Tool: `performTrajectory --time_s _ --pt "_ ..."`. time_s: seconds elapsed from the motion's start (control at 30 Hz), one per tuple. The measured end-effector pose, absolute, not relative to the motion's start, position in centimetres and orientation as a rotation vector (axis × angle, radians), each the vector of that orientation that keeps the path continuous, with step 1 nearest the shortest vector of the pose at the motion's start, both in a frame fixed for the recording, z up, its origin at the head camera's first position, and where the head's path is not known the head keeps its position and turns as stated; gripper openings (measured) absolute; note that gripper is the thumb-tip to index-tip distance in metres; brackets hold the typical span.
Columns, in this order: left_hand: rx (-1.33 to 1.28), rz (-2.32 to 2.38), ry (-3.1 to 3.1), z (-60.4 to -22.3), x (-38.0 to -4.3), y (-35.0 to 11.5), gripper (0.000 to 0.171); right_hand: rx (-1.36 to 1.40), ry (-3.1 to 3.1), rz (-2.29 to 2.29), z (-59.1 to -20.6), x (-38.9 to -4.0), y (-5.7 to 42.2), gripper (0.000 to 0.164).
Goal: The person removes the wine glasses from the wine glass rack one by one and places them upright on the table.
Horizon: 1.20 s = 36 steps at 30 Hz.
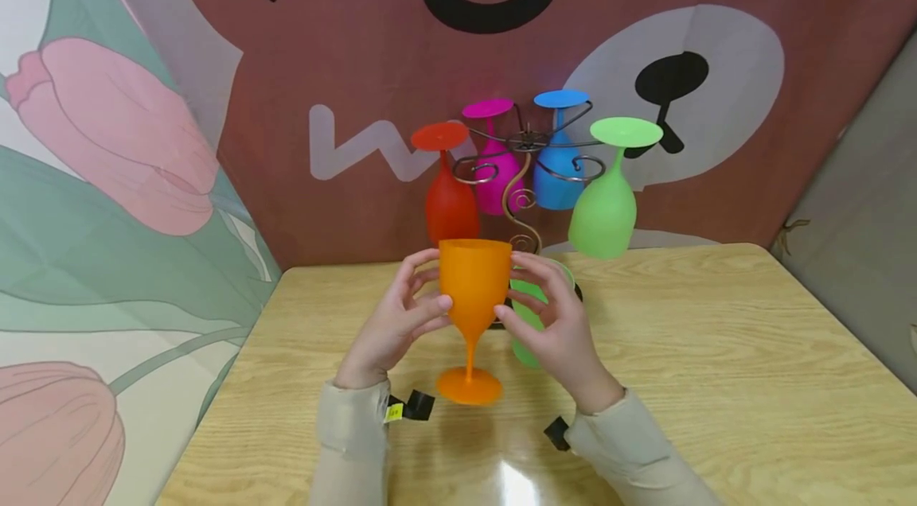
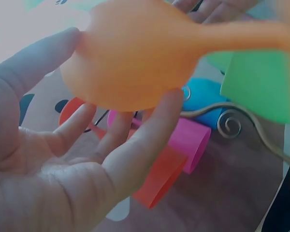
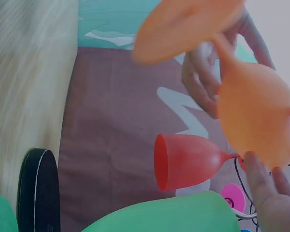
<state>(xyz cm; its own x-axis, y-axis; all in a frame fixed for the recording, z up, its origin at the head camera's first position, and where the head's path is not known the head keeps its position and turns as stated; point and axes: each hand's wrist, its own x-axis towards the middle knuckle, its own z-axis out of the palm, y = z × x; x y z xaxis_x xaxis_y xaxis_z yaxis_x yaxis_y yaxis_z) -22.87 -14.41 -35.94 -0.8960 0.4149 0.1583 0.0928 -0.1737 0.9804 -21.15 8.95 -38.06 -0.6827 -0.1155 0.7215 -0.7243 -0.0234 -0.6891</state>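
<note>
Both hands hold an orange plastic goblet (image 1: 473, 283) upright above the wooden table, its foot downward. My left hand (image 1: 390, 323) grips the bowl from the left, with the thumb at the front and fingers around the side. From the right, my right hand (image 1: 559, 327) pinches the same bowl between thumb and fingertips. The left wrist view shows thumb and fingertips on the bowl (image 2: 130, 58). Behind the right hand is a green goblet (image 1: 526, 323), partly hidden by that hand and the orange goblet.
A bronze wire rack (image 1: 528, 142) stands behind the hands. From it hang upside down a red goblet (image 1: 451, 204), a magenta goblet (image 1: 497, 180), a blue goblet (image 1: 559, 176) and a light green goblet (image 1: 605, 212). The wooden table (image 1: 716, 379) meets a printed cloth backdrop (image 1: 344, 204).
</note>
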Motion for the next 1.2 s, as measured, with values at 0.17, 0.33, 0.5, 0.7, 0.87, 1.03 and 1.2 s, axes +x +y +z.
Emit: performTrajectory --time_s 0.17,0.33,0.5,0.7,0.87,1.03,1.2 --pt "0.626 2.097 1.953 -36.0 -23.0 -15.0 0.077 0.756 -1.922 1.789 -37.9 -20.8 8.8 0.068" --pt "0.662 2.033 2.015 -36.5 -23.3 -15.4 0.079 0.698 -2.037 1.720 -37.9 -20.7 8.6 0.070" --pt "0.672 1.997 2.035 -36.9 -23.6 -15.6 0.079 0.649 -2.113 1.648 -38.0 -20.7 8.3 0.074" --pt "0.643 1.947 2.064 -37.1 -23.9 -15.6 0.078 0.598 -2.178 1.562 -38.3 -20.6 7.6 0.073" --pt "0.636 1.916 2.089 -37.7 -24.3 -15.7 0.078 0.578 -2.231 1.463 -38.8 -20.5 7.0 0.074" --pt "0.640 1.898 2.109 -38.0 -24.6 -15.7 0.078 0.584 -2.260 1.357 -39.0 -20.3 6.7 0.076" --pt "0.659 1.876 2.141 -38.0 -24.7 -15.8 0.079 0.614 -2.221 1.327 -39.4 -20.2 6.4 0.078"
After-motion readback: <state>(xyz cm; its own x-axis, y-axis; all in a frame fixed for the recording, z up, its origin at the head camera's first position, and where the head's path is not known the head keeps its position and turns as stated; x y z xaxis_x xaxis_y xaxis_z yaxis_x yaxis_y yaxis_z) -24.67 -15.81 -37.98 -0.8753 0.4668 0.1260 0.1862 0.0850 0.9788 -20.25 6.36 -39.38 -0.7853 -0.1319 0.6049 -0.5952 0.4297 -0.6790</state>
